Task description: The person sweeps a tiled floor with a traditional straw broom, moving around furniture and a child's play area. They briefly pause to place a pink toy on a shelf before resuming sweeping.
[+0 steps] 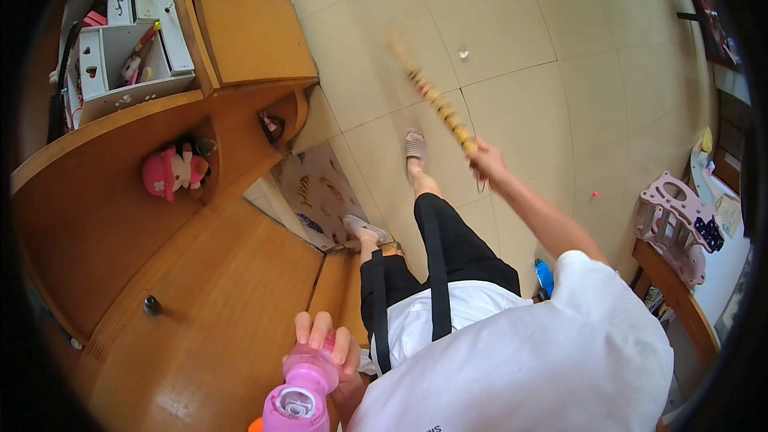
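Note:
My left hand [326, 344] is closed around a pink plastic bottle [298, 394] with a lighter pink lid, held close to my body at the lower edge beside the wooden cabinet door. My right hand [486, 162] is stretched out over the tiled floor and grips the end of a long stick [432, 98] with a yellow and dark pattern. The stick points away and up-left and is blurred at its far end. My feet in slippers [414, 144] stand on the tiles below it.
A wooden cabinet [200, 288] fills the left, with a pink plush toy [172, 172] in an open shelf and a white drawer organiser [132, 40] on top. A patterned board [316, 192] leans at its base. A pink plastic rack [676, 224] stands at right, a blue object [544, 276] near my leg.

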Motion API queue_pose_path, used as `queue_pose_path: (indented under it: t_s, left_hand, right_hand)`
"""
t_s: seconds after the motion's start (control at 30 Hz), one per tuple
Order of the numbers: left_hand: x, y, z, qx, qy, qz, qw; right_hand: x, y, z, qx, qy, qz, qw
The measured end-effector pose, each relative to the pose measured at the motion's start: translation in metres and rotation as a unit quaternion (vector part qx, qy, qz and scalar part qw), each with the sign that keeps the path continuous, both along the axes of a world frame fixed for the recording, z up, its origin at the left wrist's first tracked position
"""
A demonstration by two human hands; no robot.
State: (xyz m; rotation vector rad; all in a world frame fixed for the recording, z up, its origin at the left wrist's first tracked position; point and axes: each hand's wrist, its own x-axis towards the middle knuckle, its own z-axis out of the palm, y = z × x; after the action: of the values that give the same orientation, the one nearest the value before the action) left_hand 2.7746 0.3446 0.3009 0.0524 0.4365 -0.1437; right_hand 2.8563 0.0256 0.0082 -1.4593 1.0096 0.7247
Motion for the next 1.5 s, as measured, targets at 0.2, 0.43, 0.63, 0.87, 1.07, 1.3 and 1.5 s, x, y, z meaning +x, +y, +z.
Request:
queue_pose_path:
  t_s: [0.2, 0.43, 0.63, 0.87, 1.07, 1.3, 1.5]
  left_hand:
    - [0.012, -0.005, 0.007, 0.011, 0.010, 0.006, 1.000]
    - [0.024, -0.004, 0.001, 0.011, 0.027, -0.058, 0.998]
    - [0.041, 0.007, 0.003, -0.028, -0.015, -0.067, 0.997]
    - [0.088, 0.035, 0.006, -0.036, -0.054, -0.062, 0.996]
    - [0.155, 0.043, 0.020, -0.059, -0.043, -0.097, 0.993]
    - [0.227, 0.031, 0.022, 0.023, 0.005, -0.144, 0.989]
    - [0.309, -0.013, -0.013, -0.039, -0.049, -0.136, 0.989]
  right_hand:
    - [-0.072, 0.111, 0.008, 0.069, 0.166, 0.058, 0.982]
    - [-0.041, 0.074, -0.140, -0.074, 0.038, 0.207, 0.975]
    - [0.109, -0.031, -0.061, 0.043, 0.069, -0.060, 0.995]
    - [0.116, 0.038, -0.011, 0.055, -0.020, -0.042, 0.997]
    - [0.116, 0.132, 0.002, 0.155, 0.158, -0.114, 0.969]
    - [0.230, 0.093, -0.039, 0.053, 0.025, -0.126, 0.990]
    - [0.335, -0.039, -0.043, 0.066, 0.093, -0.220, 0.969]
